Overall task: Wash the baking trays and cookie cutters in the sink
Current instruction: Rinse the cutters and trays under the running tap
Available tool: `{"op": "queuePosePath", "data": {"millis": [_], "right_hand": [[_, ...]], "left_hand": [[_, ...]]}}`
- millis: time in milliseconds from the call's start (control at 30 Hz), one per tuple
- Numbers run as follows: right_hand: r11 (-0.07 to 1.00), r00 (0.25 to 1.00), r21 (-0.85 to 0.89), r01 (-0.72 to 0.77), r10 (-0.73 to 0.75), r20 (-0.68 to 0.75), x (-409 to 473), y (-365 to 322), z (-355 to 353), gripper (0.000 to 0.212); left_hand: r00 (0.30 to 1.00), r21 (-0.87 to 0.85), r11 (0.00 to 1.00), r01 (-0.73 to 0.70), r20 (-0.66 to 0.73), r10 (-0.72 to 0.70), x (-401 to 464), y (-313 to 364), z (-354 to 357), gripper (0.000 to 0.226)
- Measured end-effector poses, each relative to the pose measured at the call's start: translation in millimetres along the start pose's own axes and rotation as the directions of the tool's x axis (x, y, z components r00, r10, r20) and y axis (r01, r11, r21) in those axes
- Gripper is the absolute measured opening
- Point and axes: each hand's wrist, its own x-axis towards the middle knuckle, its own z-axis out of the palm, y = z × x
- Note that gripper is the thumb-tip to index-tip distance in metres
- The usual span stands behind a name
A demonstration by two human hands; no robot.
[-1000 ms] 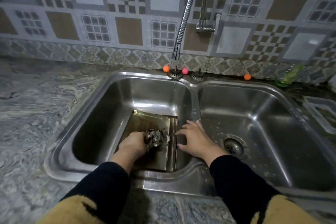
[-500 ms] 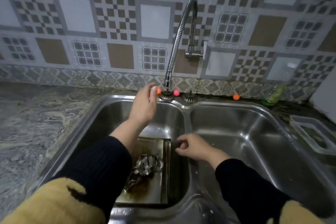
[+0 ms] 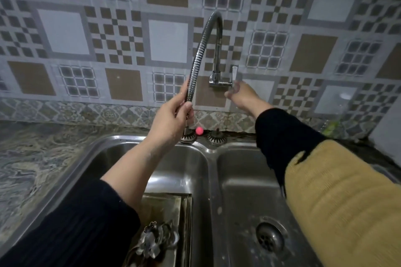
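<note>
A patterned tiled wall (image 3: pixel 169 41) fills the upper half of the view, with a marbled worktop (image 3: pixel 32 158) running beneath it on the left. Set into the worktop is a steel double sink (image 3: pixel 211 171): the left bowl holds the baking trays (image 3: pixel 165 204), stacked flat against the bowl's right wall, and the right bowl shows a round drain (image 3: pixel 269 239) near its front. Both arms reach up across the sink in black sleeves with mustard-yellow upper parts.

A flexible ribbed hose (image 3: pixel 196 56) arches from a wall tap (image 3: pixel 219 80) down to the sink's back ledge. The left hand (image 3: pixel 171 118) holds the lower stretch of this hose, fingers curled round it and thumb on its front. The right hand (image 3: pixel 240 95) reaches to the tap's lever (image 3: pixel 234 73); its fingertips are blurred at the lever's base, so whether they pinch it or only touch it I cannot tell.

The cookie cutters (image 3: pixel 156 238), a small tangle of shiny metal shapes, lie on top of the trays at the near end, partly hidden by the left sleeve. On the ledge behind the bowls sit two strainers (image 3: pixel 214 137) and, between them, a small pink ball (image 3: pixel 199 130). A green object (image 3: pixel 331 129) shows blurred at the far right of the worktop.
</note>
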Motion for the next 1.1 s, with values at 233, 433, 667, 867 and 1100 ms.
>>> {"op": "queuePosePath", "data": {"millis": [233, 433, 667, 867, 1100], "right_hand": [[0.961, 0.99, 0.271, -0.043, 0.078, -0.12, 63, -21, 0, 0.05], [0.991, 0.97, 0.09, 0.098, -0.075, -0.232, 49, -4, 6, 0.027], [0.956, 0.957, -0.214, 0.201, -0.238, -0.163, 12, 15, 14, 0.037], [0.958, 0.966, -0.246, 0.148, -0.194, -0.174, -33, 5, 34, 0.044], [0.994, 0.99, -0.007, 0.113, -0.113, 0.079, -114, -4, 107, 0.038]], "left_hand": [[0.999, -0.03, 0.998, 0.047, 0.014, -0.046, 8, -10, 6, 0.054], [0.995, 0.033, 0.995, 0.096, 0.01, -0.097, 13, -16, 7, 0.053], [0.995, 0.016, 0.995, 0.095, -0.014, -0.094, 13, -17, 11, 0.052], [0.998, -0.044, 0.997, 0.067, -0.016, -0.068, 4, -10, 14, 0.05], [0.994, -0.016, 0.995, 0.101, -0.036, -0.102, -18, -8, 9, 0.037]]}}
